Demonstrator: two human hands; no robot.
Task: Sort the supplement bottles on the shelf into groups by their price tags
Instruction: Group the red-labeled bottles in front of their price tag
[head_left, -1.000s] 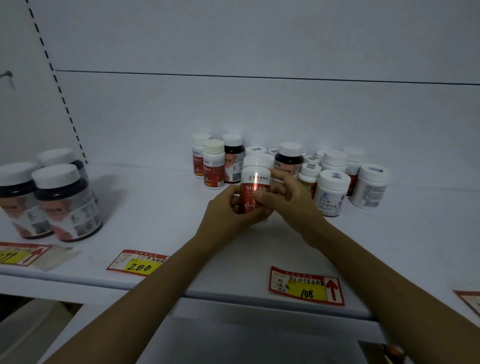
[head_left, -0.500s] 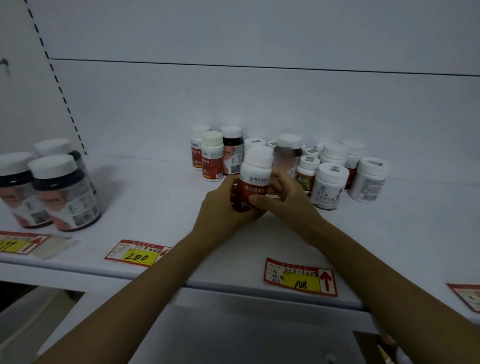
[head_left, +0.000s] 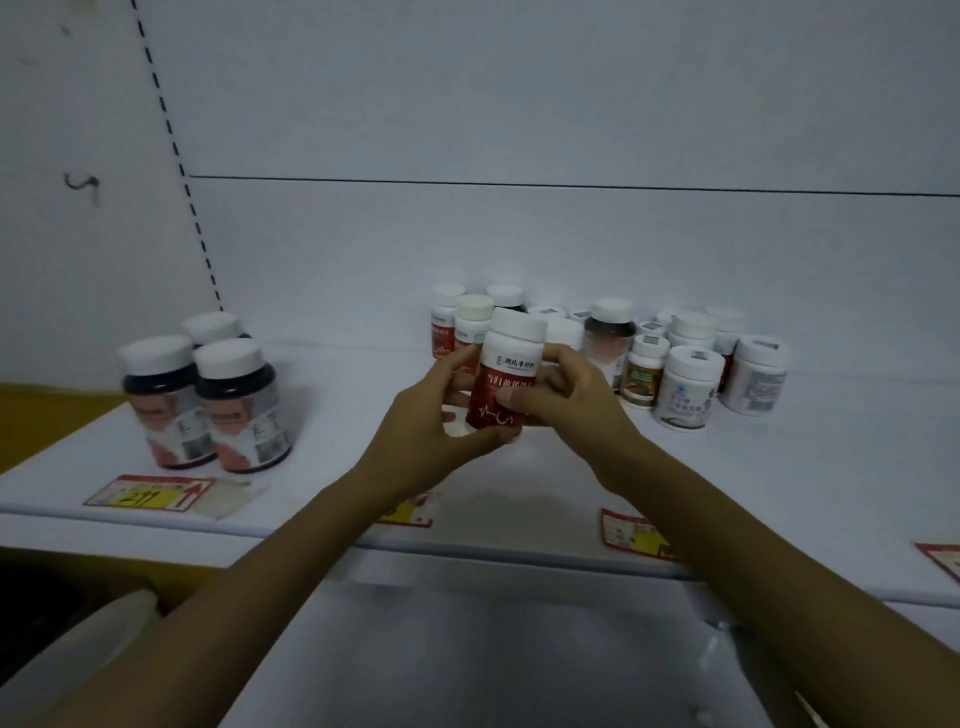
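Observation:
Both hands hold a white-capped bottle with a red and white label (head_left: 506, 371) above the white shelf (head_left: 779, 483), tilted slightly left. My left hand (head_left: 431, 421) grips its lower left side and base. My right hand (head_left: 566, 400) wraps its right side, thumb across the red label. Behind them stands a cluster of several small supplement bottles (head_left: 685, 379). Three large dark bottles (head_left: 208, 400) stand at the left. Price tags lie along the shelf front: a yellow one reading 299 (head_left: 148, 493), one partly hidden under my left forearm (head_left: 410, 512), and one under my right forearm (head_left: 631, 535).
Another red tag (head_left: 943, 561) shows at the right edge. The white back wall has a perforated upright strip (head_left: 182, 171) at the left. Below the shelf lip is a lower white surface (head_left: 467, 649). A yellow-brown surface (head_left: 47, 421) lies at the far left.
The bottle has been lifted higher off the shelf and turned in both hands. The camera view has shifted right and down, so the shelf contents sit further right in the frame.

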